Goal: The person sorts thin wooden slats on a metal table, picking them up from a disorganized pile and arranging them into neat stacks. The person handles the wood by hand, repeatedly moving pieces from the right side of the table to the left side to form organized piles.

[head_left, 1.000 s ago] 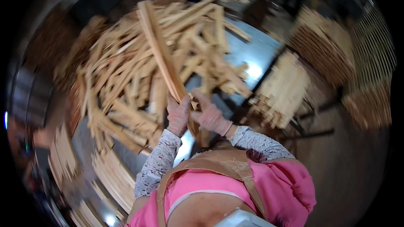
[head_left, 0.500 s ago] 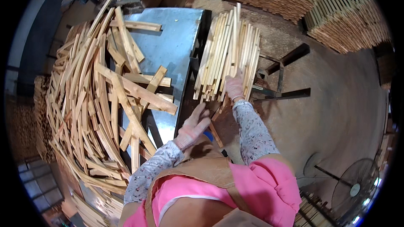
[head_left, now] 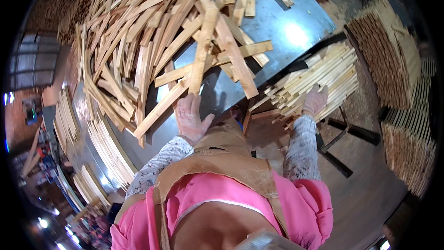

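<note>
My left hand (head_left: 190, 116) is over the near edge of the metal table, fingers stretched out, its tips at the end of a pale wooden slat (head_left: 204, 51). That slat lies crosswise on other loose slats in a big jumbled pile (head_left: 152, 32). Off to the right, my right hand (head_left: 315, 100) rests on top of a neat stack of wooden strips (head_left: 330, 71), with its fingers apart and grasping nothing I can see. The strips lie roughly parallel, with uneven near ends.
The shiny metal table (head_left: 300, 16) carries the pile. Dark metal legs (head_left: 354, 132) jut out beside the strip stack. Tall stacks of wood (head_left: 384, 60) stand at the far right. Bundles of slats (head_left: 108, 150) lie at the left.
The view has swung left, toward the pile. My left hand has moved from beside the strip stack to the loose slats at the table edge. My right hand stays on the stack.
</note>
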`<state>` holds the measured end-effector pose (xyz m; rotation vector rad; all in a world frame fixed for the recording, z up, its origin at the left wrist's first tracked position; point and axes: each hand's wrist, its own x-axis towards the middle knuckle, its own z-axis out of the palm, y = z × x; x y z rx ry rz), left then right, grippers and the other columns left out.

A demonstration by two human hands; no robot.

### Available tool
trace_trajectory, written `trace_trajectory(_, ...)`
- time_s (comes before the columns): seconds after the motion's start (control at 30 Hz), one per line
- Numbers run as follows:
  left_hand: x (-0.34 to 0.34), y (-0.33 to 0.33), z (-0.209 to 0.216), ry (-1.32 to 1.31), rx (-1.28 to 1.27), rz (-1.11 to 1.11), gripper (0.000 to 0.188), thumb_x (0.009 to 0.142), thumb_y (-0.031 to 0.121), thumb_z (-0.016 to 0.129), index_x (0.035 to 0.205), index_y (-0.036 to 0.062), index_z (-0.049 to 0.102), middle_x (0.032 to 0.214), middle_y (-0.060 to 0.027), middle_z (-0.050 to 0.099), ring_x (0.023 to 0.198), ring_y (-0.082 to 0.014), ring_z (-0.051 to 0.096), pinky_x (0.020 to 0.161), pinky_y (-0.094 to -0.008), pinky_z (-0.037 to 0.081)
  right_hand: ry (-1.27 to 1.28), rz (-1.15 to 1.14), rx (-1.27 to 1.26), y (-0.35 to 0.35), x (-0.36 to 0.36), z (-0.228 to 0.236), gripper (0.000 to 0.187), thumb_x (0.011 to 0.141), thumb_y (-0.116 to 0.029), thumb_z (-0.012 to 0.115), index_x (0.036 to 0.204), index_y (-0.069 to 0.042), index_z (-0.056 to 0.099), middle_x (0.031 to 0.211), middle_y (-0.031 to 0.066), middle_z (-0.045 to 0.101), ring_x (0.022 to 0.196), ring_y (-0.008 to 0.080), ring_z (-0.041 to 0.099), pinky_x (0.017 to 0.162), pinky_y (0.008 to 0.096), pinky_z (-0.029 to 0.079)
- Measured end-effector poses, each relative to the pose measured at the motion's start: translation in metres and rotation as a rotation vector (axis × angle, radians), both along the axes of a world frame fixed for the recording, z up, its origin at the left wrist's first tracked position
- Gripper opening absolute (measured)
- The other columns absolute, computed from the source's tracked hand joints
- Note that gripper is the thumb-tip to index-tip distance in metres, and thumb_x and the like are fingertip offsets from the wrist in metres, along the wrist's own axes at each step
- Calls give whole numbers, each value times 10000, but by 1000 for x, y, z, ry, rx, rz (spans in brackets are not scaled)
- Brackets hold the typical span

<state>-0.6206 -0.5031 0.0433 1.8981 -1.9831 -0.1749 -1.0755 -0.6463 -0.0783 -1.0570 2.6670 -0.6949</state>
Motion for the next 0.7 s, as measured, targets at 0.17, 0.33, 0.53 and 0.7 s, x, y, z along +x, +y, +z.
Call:
trace_trajectory(0.17,32,22,-49,-37,157,216,824,798,194,838,1531,59,485,1445,-240,556,1360,-441,520,1155,-568,417,-171,768,-332,-25,155,110,638,909,-379,795,1416,-20,648,1360,238,686,1275,405,621,1103,493,486)
trace_trajectory(0.33,51,36,-60,274,3,183,926,823,35,706,1658,169,327,1586,-320,437,1351,-544,542,1041,-538,536,-10,1096,199,-58,278,166,908,823,-368,832,1569,-18,451,1312,273,683,1233,436,654,1073,517,522)
trace_trajectory(0.53,70,5,-6,956,358,271,880,902,223,741,1651,43,317,1414,-228,616,1146,-383,687,941,-450,582,-698,852,104,39,313,117,674,914,-410,719,1437,-31,528,1190,265,713,1122,453,698,1022,521,552)
trace_trajectory(0.7,97,-45,3,951,517,325,749,804,146,788,1429,-88,447,1017,-158,694,862,-186,673,755,-353,580,-401,1470,466,97,364,145,488,999,-446,594,1353,-113,642,1133,256,734,1035,474,710,954,487,578)
